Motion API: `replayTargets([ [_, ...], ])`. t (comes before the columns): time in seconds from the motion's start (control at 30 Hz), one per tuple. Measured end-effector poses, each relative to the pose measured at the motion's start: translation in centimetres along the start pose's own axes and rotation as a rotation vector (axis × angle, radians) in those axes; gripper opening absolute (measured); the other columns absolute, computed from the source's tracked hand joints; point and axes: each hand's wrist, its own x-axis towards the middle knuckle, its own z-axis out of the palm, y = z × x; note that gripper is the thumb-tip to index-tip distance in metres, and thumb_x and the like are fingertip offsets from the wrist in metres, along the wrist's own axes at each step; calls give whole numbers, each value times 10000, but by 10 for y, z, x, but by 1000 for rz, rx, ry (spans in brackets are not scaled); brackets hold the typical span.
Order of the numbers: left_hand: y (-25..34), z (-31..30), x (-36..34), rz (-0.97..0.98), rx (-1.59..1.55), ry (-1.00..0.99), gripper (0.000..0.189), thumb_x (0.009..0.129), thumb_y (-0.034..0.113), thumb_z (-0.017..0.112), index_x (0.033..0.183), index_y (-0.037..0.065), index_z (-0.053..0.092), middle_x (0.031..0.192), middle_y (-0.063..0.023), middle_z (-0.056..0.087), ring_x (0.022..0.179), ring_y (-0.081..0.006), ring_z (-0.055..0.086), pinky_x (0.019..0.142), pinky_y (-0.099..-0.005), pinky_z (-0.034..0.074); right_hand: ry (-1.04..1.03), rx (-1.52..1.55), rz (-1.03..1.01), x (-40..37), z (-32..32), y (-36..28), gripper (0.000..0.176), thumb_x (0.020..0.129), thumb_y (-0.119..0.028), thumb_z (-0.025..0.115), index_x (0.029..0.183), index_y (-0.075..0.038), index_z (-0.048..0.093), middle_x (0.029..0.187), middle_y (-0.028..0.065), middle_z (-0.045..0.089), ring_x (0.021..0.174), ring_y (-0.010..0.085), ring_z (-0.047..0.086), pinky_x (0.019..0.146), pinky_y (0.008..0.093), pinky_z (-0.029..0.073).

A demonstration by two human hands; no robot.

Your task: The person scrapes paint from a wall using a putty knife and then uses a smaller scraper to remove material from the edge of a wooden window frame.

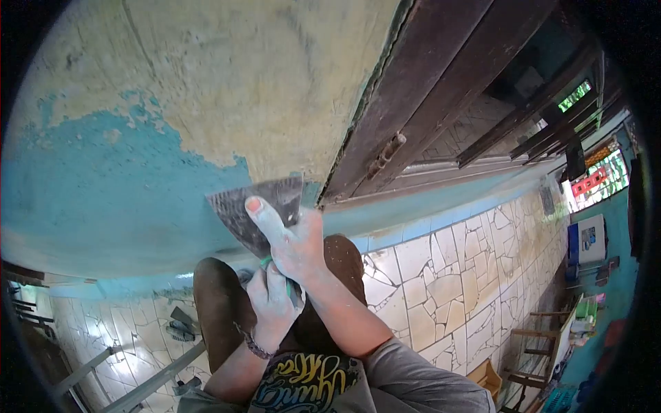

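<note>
A wide-bladed putty knife (241,215) is held in both my hands, its broad grey blade edge right at the wall (144,186). My right hand (297,244), coated in whitish dust, is closed around the base of the blade, its thumb pressed flat along the metal. Lower down, my left hand (272,303) wraps the handle, which is mostly hidden by the fingers; a bit of green shows between the hands. Blue paint covers the wall's lower part, while a large cream patch with ragged edges lies above the blade.
A dark wooden window frame (427,82) with a bolt (387,155) borders the wall on the right. Below lies a floor of irregular pale tiles (441,282). Metal rails (155,378) and slippers (180,330) are at lower left. A wooden table (544,334) stands far right.
</note>
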Motion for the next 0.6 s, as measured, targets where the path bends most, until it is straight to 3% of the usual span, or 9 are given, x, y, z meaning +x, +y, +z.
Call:
replayTargets([
  [0.03, 3, 0, 0, -41, -63, -7, 361, 1042, 223, 383, 1150, -80, 547, 1025, -67, 614, 921, -117, 543, 809, -266, 442, 8, 47, -114, 3, 2, 6, 333, 889, -293, 706, 945, 35, 683, 837, 14, 671, 788, 72, 547, 722, 261, 472],
  [0.13, 23, 0, 0, -217, -255, -2, 384, 1042, 236, 381, 1180, -85, 542, 1045, -81, 617, 944, -125, 548, 820, -273, 445, 17, -19, 44, -2, -1, 0, 302, 885, -275, 720, 932, 22, 694, 851, 10, 669, 775, 61, 551, 685, 250, 474],
  [0.23, 5, -5, -1, -104, -39, -29, 399, 1042, 257, 385, 1162, -86, 551, 1035, -86, 619, 942, -123, 547, 814, -274, 447, 17, 35, 38, -3, 0, 4, 294, 883, -273, 723, 920, 17, 693, 843, 7, 665, 773, 57, 547, 682, 247, 471],
  [0.3, 14, 0, -3, -159, -187, 0, 392, 1041, 256, 386, 1137, -83, 559, 1024, -86, 619, 930, -120, 545, 807, -272, 448, 35, 55, 3, -3, 1, 8, 292, 884, -272, 722, 915, 17, 691, 836, 2, 661, 764, 55, 540, 670, 245, 468],
  [0.43, 12, 0, 4, -123, -146, 4, 356, 1034, 222, 386, 1114, -71, 573, 981, -86, 632, 886, -136, 556, 769, -293, 457, 8, 25, 47, 0, 0, -4, 292, 889, -265, 715, 934, 23, 688, 850, 3, 660, 772, 60, 547, 685, 244, 470],
  [0.6, 28, 11, 6, -117, -238, 56, 316, 1016, 250, 454, 909, -21, 579, 657, -38, 580, 522, -95, 529, 453, -248, 389, 34, 21, -33, 2, -6, 7, 310, 881, -275, 716, 963, 22, 686, 839, 4, 672, 768, 58, 543, 702, 258, 477],
])
